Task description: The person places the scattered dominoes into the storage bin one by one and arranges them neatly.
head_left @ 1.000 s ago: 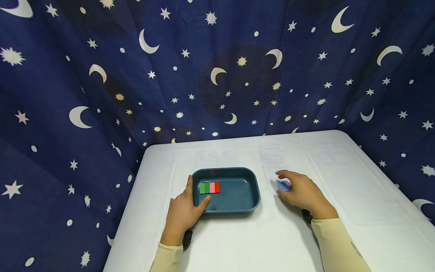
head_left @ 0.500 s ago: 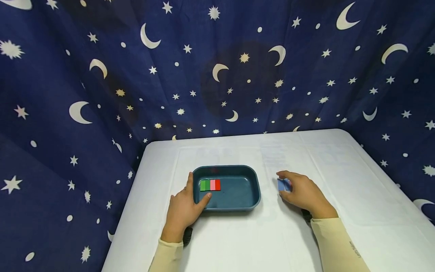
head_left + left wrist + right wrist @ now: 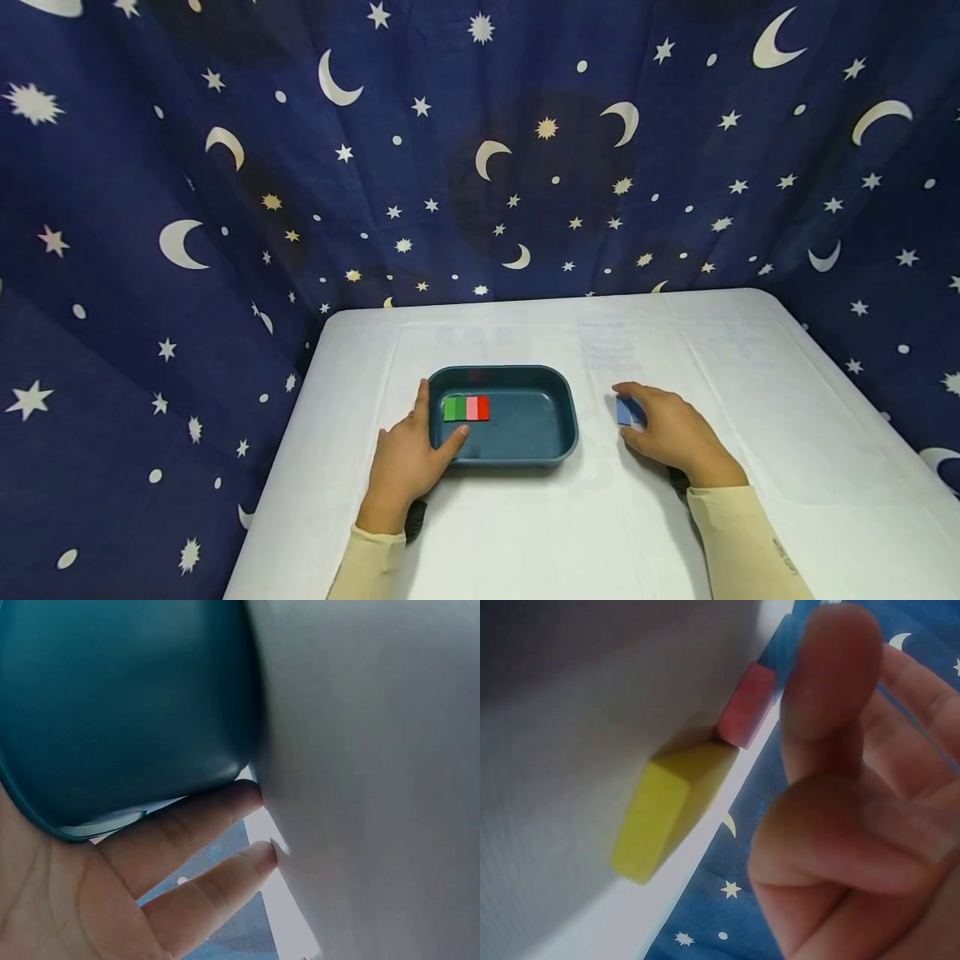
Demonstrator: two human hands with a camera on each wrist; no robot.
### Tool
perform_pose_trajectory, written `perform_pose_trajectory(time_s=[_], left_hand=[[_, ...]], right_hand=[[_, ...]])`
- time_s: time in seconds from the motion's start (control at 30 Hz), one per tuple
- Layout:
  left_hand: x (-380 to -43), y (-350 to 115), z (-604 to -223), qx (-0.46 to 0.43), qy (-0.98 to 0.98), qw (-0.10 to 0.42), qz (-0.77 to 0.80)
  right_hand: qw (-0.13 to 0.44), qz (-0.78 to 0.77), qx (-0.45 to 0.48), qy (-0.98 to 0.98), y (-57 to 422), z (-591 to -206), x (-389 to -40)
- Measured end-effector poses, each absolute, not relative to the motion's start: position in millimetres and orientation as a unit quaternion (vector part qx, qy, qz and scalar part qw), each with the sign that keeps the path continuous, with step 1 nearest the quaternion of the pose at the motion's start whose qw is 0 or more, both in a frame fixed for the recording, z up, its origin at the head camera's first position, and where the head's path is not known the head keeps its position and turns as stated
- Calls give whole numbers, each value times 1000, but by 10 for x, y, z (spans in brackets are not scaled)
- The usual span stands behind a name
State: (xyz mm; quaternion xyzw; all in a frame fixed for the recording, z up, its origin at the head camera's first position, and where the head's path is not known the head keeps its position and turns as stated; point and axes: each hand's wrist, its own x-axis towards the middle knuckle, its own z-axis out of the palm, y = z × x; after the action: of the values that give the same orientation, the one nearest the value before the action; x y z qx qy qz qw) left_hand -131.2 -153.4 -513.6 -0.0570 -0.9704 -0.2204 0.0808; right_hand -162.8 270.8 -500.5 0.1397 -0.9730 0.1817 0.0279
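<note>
My left hand (image 3: 408, 462) is at the left end of a dark teal tray (image 3: 525, 457). Its index finger lies straight along the end wall and its thumb reaches over the near rim. In the left wrist view two fingers lie straight beside the tray's outer side. My right hand (image 3: 675, 433) pinches a blue block (image 3: 624, 411) between thumb and index finger, to the right of the tray. In the right wrist view a yellow block (image 3: 652, 817) and a pinkish-red block (image 3: 747, 705) are beside the curled fingers, which partly hide the blue.
Light green, dark green, pink and red pieces (image 3: 467, 408) form a row inside the tray, towards its left. A white cloth (image 3: 525, 533) covers the table. Dark blue curtains (image 3: 420, 167) with moons and stars stand behind and at both sides.
Both hands keep nearly the same places. The pink patch that showed beside the blue block under the right hand is now out of sight in the head view. The head view shifts slightly.
</note>
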Motion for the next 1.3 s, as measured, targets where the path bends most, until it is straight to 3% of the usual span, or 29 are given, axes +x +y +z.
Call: perform_pose_trajectory(time_s=[1.3], left_hand=[[-1307, -1540, -5115, -56, -972, 73, -218]], right_hand=[[20, 184, 143, -972, 2717, -5021, -1642]])
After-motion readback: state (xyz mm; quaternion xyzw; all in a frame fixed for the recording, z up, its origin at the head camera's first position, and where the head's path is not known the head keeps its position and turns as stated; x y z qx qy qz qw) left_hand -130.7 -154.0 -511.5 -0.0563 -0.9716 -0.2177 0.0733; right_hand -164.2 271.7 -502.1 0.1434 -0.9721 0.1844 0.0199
